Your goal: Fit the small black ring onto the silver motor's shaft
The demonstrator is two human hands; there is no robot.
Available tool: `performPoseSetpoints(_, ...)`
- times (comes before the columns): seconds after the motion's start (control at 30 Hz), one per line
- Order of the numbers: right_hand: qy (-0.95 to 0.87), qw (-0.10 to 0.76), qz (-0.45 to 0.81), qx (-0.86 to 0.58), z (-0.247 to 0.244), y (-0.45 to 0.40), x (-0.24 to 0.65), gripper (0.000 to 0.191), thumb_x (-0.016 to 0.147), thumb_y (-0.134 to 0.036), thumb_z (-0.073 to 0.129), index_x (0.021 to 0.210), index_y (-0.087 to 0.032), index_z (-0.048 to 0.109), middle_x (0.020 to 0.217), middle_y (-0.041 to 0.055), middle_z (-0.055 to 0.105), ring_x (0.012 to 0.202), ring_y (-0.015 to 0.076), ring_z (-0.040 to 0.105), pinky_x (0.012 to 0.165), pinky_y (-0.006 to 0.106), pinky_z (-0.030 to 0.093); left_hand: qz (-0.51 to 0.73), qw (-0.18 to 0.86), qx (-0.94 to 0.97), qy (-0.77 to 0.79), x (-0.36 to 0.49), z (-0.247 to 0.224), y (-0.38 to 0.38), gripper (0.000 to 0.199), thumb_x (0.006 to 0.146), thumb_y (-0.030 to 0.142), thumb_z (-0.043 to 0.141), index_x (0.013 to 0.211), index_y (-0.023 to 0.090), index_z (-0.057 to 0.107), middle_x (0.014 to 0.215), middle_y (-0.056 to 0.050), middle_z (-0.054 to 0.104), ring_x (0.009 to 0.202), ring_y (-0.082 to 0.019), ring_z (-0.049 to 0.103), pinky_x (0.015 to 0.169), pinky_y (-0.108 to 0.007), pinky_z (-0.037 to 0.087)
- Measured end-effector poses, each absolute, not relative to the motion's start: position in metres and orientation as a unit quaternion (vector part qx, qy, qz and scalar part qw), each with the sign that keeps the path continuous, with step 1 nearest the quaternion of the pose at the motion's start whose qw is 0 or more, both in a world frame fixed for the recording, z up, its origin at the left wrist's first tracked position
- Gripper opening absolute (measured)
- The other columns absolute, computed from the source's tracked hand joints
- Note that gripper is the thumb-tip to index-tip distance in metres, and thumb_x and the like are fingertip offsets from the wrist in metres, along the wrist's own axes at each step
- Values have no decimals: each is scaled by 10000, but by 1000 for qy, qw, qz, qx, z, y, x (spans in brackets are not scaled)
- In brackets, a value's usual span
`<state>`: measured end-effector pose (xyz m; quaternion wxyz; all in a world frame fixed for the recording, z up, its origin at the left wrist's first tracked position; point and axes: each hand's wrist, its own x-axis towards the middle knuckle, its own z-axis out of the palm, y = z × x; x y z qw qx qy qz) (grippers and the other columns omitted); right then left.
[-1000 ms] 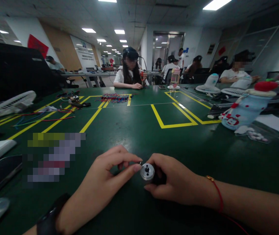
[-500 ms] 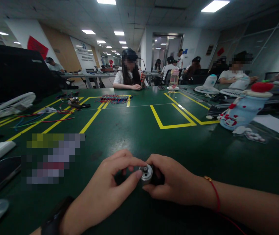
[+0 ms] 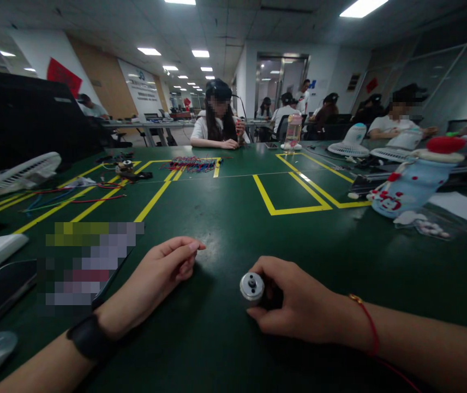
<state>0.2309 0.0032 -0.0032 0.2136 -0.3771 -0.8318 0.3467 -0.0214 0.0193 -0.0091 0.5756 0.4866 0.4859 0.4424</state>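
Observation:
My right hand (image 3: 294,297) is wrapped round a small cylindrical motor (image 3: 252,287). Its silvery round end, with a short dark shaft in the middle and small holes beside it, faces up toward me. The rest of the motor's body is hidden by fingers and shadow. Apart from it, over the table to the left, is my left hand (image 3: 170,267), with thumb and forefinger pressed together and the other fingers curled. Whatever may be in that pinch is too small to make out.
Bundled coloured wires (image 3: 192,164) lie on the green table (image 3: 217,213). Loose wires (image 3: 94,188) and a white fan (image 3: 21,173) are at left, near a blurred-out flat item (image 3: 98,262). A blue bottle (image 3: 415,183) stands at right. Across the table sits a person (image 3: 217,120).
My left hand has drawn away from the motor's end, up and to the left, its fingers closing together. The right hand keeps hold of the motor, nearly in place.

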Motion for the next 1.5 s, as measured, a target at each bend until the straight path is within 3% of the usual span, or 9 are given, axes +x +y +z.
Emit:
performPoseSetpoints(0.13,-831,216,347,-378,-4,3,231,274,696,-217,683,934,-195,549,814,-6,578,631,116,512,519,223,385,388,531,562,502,-16,-6,16,177,884,342,580,932,181,636,650,40,470,570,-106,436,527,-212,350)
performPoseSetpoints(0.3,-837,219,337,-371,-6,3,230,273,707,-231,672,943,-200,537,801,-18,568,616,111,501,512,224,381,305,380,743,458,4,7,0,196,883,326,587,1051,262,665,932,-20,588,804,-179,554,688,-288,438)
performPoseSetpoints(0.5,-848,214,313,-369,-7,4,228,233,716,-262,670,887,-191,528,763,-19,544,593,110,477,502,228,362,305,303,799,420,20,15,-10,196,904,247,567,1033,303,703,904,-10,592,817,-166,564,704,-272,450)
performPoseSetpoints(0.63,-852,212,311,-365,-6,4,228,227,721,-255,665,891,-186,532,757,-15,545,598,111,470,513,230,362,322,289,799,417,24,17,-11,161,896,211,578,917,275,725,841,3,565,768,-148,549,660,-247,433)
performPoseSetpoints(0.83,-848,221,315,-365,-8,4,229,236,714,-251,669,898,-197,533,767,-25,549,603,109,481,509,224,360,349,292,780,430,13,14,-9,175,903,188,568,930,294,705,824,22,534,763,-134,535,674,-239,415)
performPoseSetpoints(1.27,-835,221,339,-373,-7,3,230,260,708,-227,668,936,-202,545,792,-23,574,626,116,515,522,228,390,226,307,829,408,-4,-13,2,152,888,227,606,881,313,731,877,17,508,840,-148,534,724,-250,411)
performPoseSetpoints(1.5,-838,222,332,-372,-6,3,230,266,705,-226,672,941,-200,551,809,-16,579,643,119,521,538,232,404,227,317,816,427,-8,-7,6,148,890,250,591,920,302,725,903,8,551,851,-159,562,738,-261,436)
